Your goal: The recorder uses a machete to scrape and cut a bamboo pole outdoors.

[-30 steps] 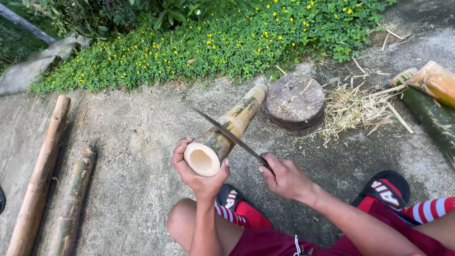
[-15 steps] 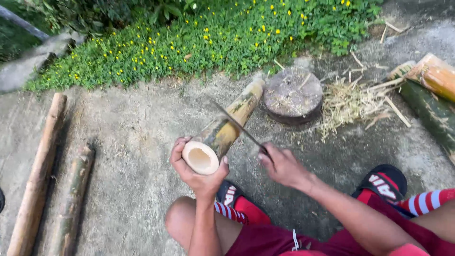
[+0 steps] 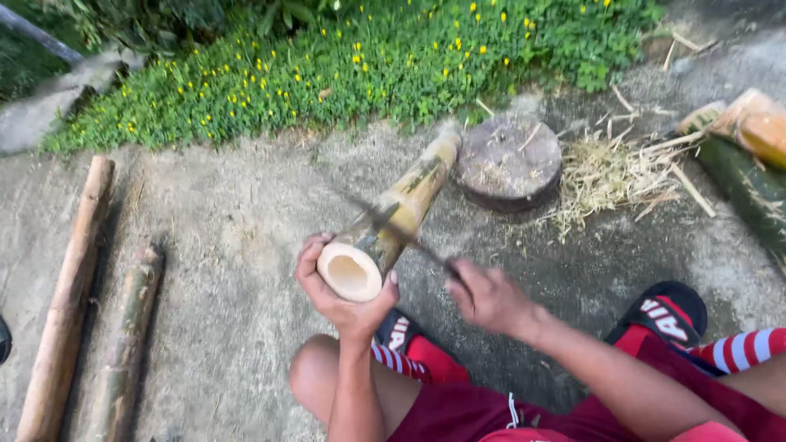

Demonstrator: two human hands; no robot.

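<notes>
A hollow bamboo section [image 3: 403, 211] lies slanted, its far end on the concrete ground and its pale cut end toward me. My left hand [image 3: 336, 296] cups that cut end from below. In my right hand [image 3: 490, 299] I grip the handle of a long dark knife [image 3: 391, 231], blurred with motion, whose blade lies across the bamboo just above the cut end. I am sitting low, with my knee and red shorts [image 3: 524, 413] at the bottom of the view.
A round wooden chopping block [image 3: 509, 160] sits past the bamboo, with dry shavings [image 3: 610, 176] beside it. Two slim poles [image 3: 70, 290] lie at the left, thick bamboo pieces [image 3: 749, 164] at the right. Flowering green ground cover [image 3: 368, 61] borders the concrete. Red and black sandals [image 3: 667, 315] are on my feet.
The knife has swung down from its raised position onto the bamboo near the cut end. My right hand has moved down with it. The left hand keeps its hold.
</notes>
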